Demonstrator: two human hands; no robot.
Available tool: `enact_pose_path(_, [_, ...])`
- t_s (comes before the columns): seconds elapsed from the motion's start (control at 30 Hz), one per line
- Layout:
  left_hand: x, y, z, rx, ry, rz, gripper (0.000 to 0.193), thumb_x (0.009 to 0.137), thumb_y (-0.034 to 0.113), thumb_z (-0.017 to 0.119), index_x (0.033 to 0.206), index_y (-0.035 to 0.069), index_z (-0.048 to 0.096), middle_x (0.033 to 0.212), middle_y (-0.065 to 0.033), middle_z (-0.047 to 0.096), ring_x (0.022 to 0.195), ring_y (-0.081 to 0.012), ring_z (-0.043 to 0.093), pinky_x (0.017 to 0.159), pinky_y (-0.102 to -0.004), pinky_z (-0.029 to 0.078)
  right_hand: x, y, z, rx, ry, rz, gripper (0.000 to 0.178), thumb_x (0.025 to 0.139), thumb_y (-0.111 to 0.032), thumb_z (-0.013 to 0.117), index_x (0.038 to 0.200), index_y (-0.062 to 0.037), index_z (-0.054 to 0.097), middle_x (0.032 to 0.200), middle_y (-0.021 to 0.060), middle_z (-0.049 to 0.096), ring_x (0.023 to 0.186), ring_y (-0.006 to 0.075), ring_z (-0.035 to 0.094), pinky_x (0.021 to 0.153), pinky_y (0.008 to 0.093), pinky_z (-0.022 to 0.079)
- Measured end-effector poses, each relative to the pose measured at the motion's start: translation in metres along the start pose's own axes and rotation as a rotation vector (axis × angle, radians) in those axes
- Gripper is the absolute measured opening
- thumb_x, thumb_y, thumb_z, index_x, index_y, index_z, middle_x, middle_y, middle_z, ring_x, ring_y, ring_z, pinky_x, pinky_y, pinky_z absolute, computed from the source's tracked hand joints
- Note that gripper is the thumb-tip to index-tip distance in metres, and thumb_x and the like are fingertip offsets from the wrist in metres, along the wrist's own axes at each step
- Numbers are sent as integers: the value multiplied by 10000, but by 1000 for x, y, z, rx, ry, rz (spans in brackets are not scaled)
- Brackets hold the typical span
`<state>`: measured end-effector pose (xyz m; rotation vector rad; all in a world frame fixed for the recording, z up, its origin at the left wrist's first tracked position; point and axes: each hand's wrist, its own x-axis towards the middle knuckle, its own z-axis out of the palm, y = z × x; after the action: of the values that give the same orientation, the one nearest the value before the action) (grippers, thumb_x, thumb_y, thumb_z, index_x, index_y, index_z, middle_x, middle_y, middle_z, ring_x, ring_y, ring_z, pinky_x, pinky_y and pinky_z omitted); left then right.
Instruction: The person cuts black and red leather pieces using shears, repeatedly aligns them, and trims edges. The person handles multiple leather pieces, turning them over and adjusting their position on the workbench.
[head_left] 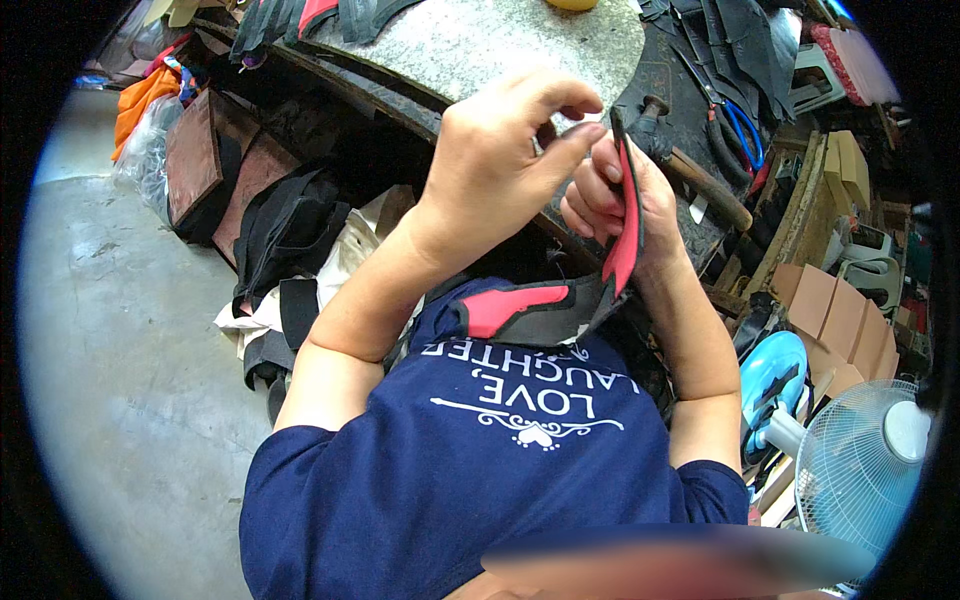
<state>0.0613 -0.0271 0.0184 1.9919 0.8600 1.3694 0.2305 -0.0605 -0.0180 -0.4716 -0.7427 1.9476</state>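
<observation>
A black and red cut piece (545,309), shaped like a shoe upper, hangs bent in front of my chest. My right hand (640,205) grips its upper end, with fingers curled behind the upright edge. The other end droops to the left across my shirt. Just left of that upright edge, my left hand (500,150) is raised with nothing visible in it. Its thumb and forefinger are half bent, with a small gap between their tips; the other fingers are mostly hidden.
A pale stone slab (480,50) lies on the dark workbench ahead. Right of my hands are a hammer (708,187) and blue-handled scissors (745,135), near black cut pieces (740,50). A fan (850,470) stands at lower right. Dark cloth (290,225) is piled at left.
</observation>
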Motion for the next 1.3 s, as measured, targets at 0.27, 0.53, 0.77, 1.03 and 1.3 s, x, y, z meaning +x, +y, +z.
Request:
enact_pose_path(0.27, [1, -8, 14, 61, -27, 158, 208, 775, 26, 739, 979, 46, 706, 889, -49, 682, 667, -83, 611, 566, -204, 476, -4, 6, -9, -116, -70, -32, 427, 978, -509, 429, 820, -111, 439, 512, -1, 340, 407, 113, 322, 431, 276, 316])
enact_pose_path(0.53, [4, -9, 12, 55, -145, 173, 183, 796, 20, 703, 978, 43, 705, 870, -73, 678, 704, -147, 652, 630, -243, 511, -6, 11, -8, -373, 123, -194, 485, 971, -527, 437, 918, -55, 538, 533, 23, 422, 438, 125, 379, 448, 263, 327])
enact_pose_path(0.77, [21, -13, 1, 134, -338, 291, 181, 794, 26, 695, 972, 55, 706, 864, -78, 673, 745, -196, 671, 658, -273, 529, -10, 4, -13, -218, -69, -71, 459, 979, -464, 461, 805, -42, 507, 518, 10, 390, 417, 107, 338, 438, 264, 298])
enact_pose_path(1.03, [45, -7, -21, 296, -698, 460, 89, 777, 57, 589, 855, 20, 566, 821, -85, 588, 739, -280, 640, 632, -356, 516, -9, 0, -24, -296, -78, 2, 380, 980, -364, 482, 779, -43, 512, 545, 17, 436, 448, 107, 376, 469, 255, 318])
enact_pose_path(1.3, [49, -19, -22, 42, -900, 362, 111, 807, 92, 596, 827, 8, 526, 798, -141, 557, 761, -337, 589, 673, -396, 472, -13, 7, -20, -568, 67, 109, 323, 978, -297, 510, 782, -46, 564, 607, 3, 511, 508, 78, 442, 488, 224, 354])
